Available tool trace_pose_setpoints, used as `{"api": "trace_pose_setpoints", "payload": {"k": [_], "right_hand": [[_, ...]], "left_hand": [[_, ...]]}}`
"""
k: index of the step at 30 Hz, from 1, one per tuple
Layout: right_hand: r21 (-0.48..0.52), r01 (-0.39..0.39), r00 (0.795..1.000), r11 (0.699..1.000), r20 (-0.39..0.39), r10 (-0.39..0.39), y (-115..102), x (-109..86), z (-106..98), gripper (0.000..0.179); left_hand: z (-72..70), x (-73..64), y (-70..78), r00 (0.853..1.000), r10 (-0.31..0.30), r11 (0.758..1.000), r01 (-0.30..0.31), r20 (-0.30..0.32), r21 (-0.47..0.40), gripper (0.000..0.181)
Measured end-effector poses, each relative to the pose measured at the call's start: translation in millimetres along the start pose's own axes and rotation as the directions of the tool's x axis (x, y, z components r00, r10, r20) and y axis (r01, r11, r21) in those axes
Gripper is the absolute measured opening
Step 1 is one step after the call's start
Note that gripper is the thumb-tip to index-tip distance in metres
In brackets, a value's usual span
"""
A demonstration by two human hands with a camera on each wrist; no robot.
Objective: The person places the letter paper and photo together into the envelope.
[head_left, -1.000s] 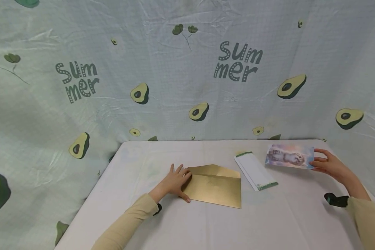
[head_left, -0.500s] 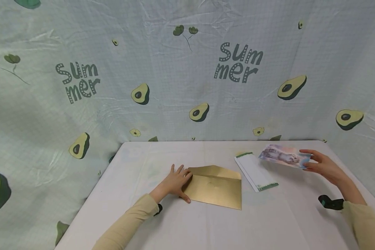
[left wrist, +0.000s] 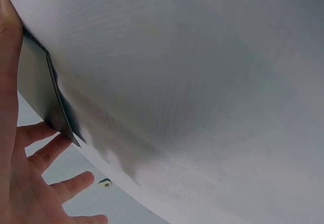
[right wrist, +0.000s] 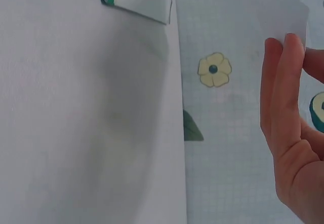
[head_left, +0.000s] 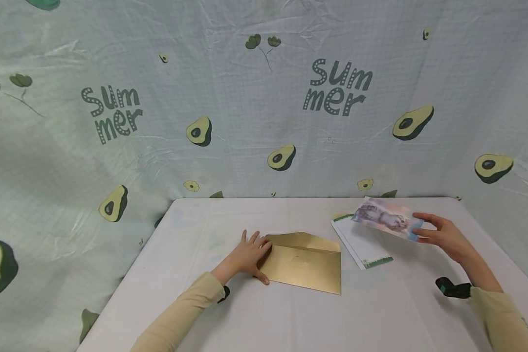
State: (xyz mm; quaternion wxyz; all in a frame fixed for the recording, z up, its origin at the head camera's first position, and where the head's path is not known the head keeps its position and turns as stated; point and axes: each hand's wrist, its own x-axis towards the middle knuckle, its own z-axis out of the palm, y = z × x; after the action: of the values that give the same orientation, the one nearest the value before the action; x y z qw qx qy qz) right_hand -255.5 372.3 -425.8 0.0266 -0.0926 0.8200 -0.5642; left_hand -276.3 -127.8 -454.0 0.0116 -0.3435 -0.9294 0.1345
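The card (head_left: 385,218) is held up off the surface (head_left: 246,318), tilted, with its picture side in sight and its left end seen over the far part of the pad (head_left: 364,244). It is pinched by its right short edge between the thumb and fingers (right wrist: 287,92) of the right hand (head_left: 449,238), which are brought together on it. For this hold to serve well, the pinch should be left light and close to that edge, so that the card is not bowed and most of its length is left free; the tilt is best eased towards level, and the pad is best not brushed. The envelope (head_left: 301,269) is laid left of the pad, with its flap (head_left: 303,239) opened out on the far side. Its left edge is touched by the thumb and two fingers (left wrist: 50,152) of the left hand (head_left: 246,255), which are spread wide and nearly straight, while the other two are held clear. Light, even pressure is called for there: the envelope should be steadied without being creased or pushed along

By count, one card, one envelope and one pad are seen; how many sheets are in the pad cannot be told. Two hands are seen, with two sleeves (head_left: 180,313) and two dark wrist devices (head_left: 453,288). Behind the surface, patterned cloth (head_left: 229,88) is hung, with "SUMMER" printed on it twice
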Motion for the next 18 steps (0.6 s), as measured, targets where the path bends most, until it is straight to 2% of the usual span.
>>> {"api": "trace_pose_setpoints", "payload": {"k": [7, 8, 13, 15, 18], "right_hand": [[0.114, 0.097, 0.995, 0.989, -0.027, -0.094, -2, 5.1, 11, 0.042], [0.154, 0.109, 0.994, 0.982, -0.033, -0.105, -1, 6.4, 12, 0.04], [0.126, 0.104, 0.992, 0.987, -0.078, -0.095, -5, 12.5, 24, 0.038], [0.084, 0.103, 0.992, 0.991, -0.083, -0.096, -9, 15.4, 31, 0.04], [0.077, 0.127, 0.99, 0.989, -0.073, -0.122, -14, 20.2, 42, 0.046]], "left_hand": [[-0.1, 0.8, 0.3, 1.0, 0.001, 1.0, -0.001, 0.002, -0.01, 0.107], [-0.4, 0.7, 0.4, 1.0, 0.0, 1.0, 0.0, 0.005, -0.014, 0.107], [-2.2, -0.2, 0.8, 1.0, -0.003, 1.0, 0.003, 0.01, -0.025, 0.106], [-2.4, -0.3, 1.0, 1.0, 0.0, 1.0, 0.001, 0.006, -0.02, 0.106], [-2.8, -0.3, 1.3, 1.0, 0.002, 1.0, -0.002, 0.001, -0.016, 0.106]]}}
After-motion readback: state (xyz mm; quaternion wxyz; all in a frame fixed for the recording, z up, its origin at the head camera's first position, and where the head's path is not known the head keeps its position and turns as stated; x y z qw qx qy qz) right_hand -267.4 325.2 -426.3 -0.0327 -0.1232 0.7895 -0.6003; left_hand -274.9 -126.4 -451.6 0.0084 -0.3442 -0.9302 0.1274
